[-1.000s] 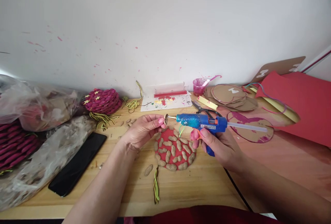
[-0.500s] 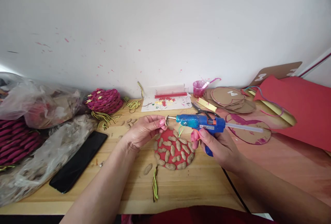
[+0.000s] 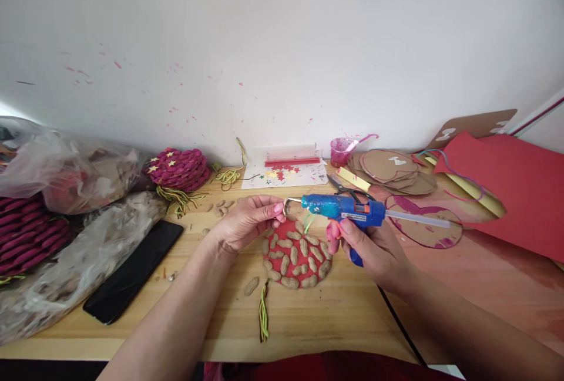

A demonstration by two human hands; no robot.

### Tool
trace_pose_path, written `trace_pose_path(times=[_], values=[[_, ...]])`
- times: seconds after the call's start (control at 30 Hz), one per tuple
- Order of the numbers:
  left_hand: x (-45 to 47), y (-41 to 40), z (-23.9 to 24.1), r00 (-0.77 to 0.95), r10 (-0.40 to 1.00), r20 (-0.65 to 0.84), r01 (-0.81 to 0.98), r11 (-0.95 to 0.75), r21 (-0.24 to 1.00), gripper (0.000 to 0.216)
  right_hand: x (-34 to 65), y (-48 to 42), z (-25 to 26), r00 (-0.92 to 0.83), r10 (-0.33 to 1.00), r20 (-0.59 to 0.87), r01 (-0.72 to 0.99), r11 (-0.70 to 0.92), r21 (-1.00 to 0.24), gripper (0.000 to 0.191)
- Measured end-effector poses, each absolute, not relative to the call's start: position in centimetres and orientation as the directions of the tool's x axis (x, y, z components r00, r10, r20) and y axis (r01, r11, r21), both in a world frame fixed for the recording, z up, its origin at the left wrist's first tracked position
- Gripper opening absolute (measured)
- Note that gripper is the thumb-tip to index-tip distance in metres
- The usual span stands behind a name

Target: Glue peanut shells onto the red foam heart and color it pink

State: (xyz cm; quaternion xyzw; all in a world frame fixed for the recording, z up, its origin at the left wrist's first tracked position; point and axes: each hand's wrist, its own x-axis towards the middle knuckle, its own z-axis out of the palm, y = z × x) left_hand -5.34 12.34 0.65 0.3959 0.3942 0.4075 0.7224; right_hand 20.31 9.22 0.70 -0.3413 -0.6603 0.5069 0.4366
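My right hand point(image 3: 368, 246) is wrapped round a blue hot glue gun point(image 3: 341, 209), its fingers at the orange trigger. A clear glue stick point(image 3: 423, 219) sticks out of the gun's back end. The metal nozzle points left and meets a peanut point(image 3: 286, 207), which my left hand point(image 3: 251, 219) pinches between thumb and fingertips. Below both hands lies a red disc point(image 3: 277, 265) covered with several peanuts in their shells. A yellow-green tassel point(image 3: 263, 313) hangs off its lower left edge, and a loose peanut point(image 3: 251, 286) lies beside it.
Left stand plastic bags point(image 3: 83, 175), a black phone point(image 3: 132, 272) and a magenta braided piece point(image 3: 178, 169) with stars. At the back are star-strewn paper point(image 3: 304, 178), a pink cup point(image 3: 340, 152), scissors point(image 3: 337, 184) and cardboard discs point(image 3: 388, 167). Red sheets point(image 3: 506, 187) lie right.
The peanut in my left hand has turned slightly against the nozzle. Both hands stay nearly in place, and the view has shifted a little.
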Motion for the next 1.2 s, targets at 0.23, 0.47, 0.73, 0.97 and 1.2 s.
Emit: trace_pose_path(times=[0.23,0.47,0.73,0.97,1.2], values=[[-5.45,12.36,0.58,0.367,0.898,-0.243,-0.284,0.357,0.890,0.036,20.28,9.41,0.51,-0.360,0.904,0.229,0.003,0.246,-0.969,0.037],[-5.34,12.30,0.76,0.382,0.897,-0.223,-0.277,0.341,0.898,0.037,20.24,9.47,0.62,-0.352,0.902,0.250,0.012,0.271,-0.962,0.037],[-5.48,12.34,0.68,0.385,0.898,-0.215,-0.277,0.334,0.901,0.037,20.59,9.56,0.09,-0.357,0.897,0.261,0.046,0.296,-0.954,0.037],[-5.49,12.42,0.60,0.374,0.902,-0.217,-0.290,0.336,0.896,0.038,20.43,9.53,0.29,-0.346,0.898,0.274,0.025,0.300,-0.953,0.036],[-5.59,12.42,0.58,0.362,0.905,-0.224,-0.301,0.341,0.891,0.036,20.40,9.49,0.52,-0.366,0.889,0.276,0.012,0.301,-0.954,0.037]])
